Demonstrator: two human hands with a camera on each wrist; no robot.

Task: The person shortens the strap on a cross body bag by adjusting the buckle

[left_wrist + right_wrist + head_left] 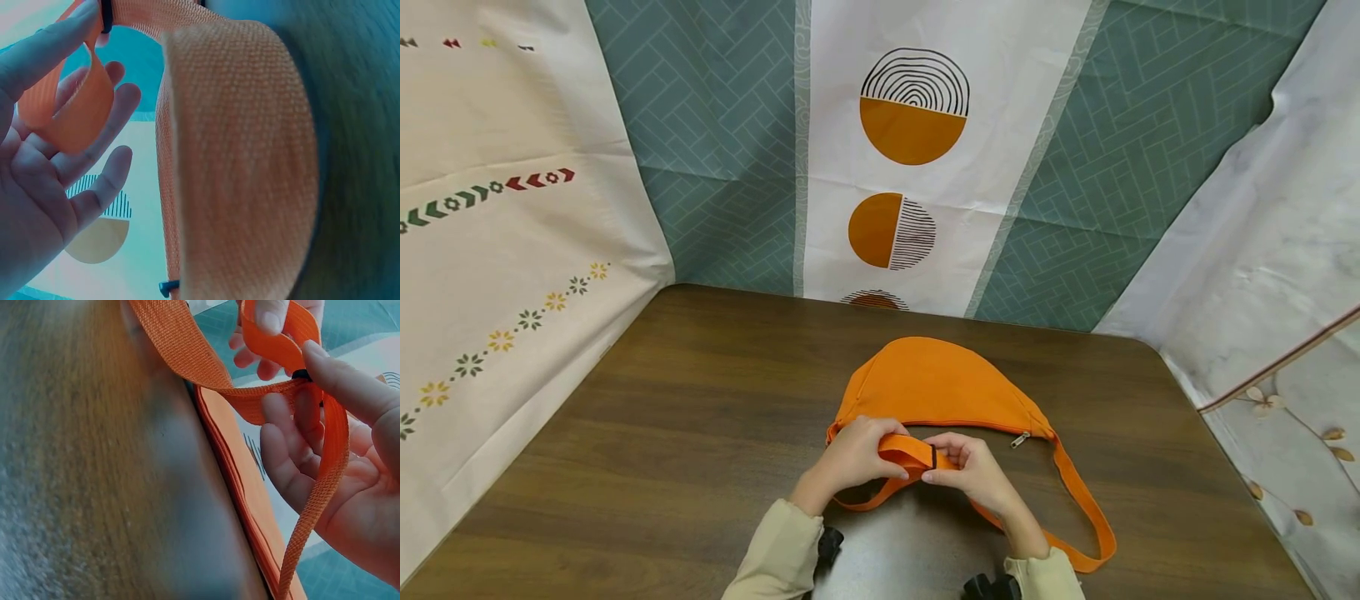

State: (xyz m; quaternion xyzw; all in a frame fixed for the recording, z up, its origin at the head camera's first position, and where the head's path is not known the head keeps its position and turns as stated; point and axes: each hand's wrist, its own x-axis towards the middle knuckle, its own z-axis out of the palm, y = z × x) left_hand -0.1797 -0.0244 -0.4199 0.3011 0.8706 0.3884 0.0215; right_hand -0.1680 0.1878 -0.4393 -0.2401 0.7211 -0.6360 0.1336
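In head view alone, bag's [936, 383] zip pull [1019, 440]

Left hand [861, 454], right hand [976, 473] pretty much side by side, both pinching, thumbs [938, 477] nearside, forearms [1022, 527] angled inward.

The worktop [662, 433] was dark brown with a wood grain and rounded far corners. On it lay an orange bag [932, 383], its curved edge towards the far side, part of its strap [1086, 502] looping out to the right.
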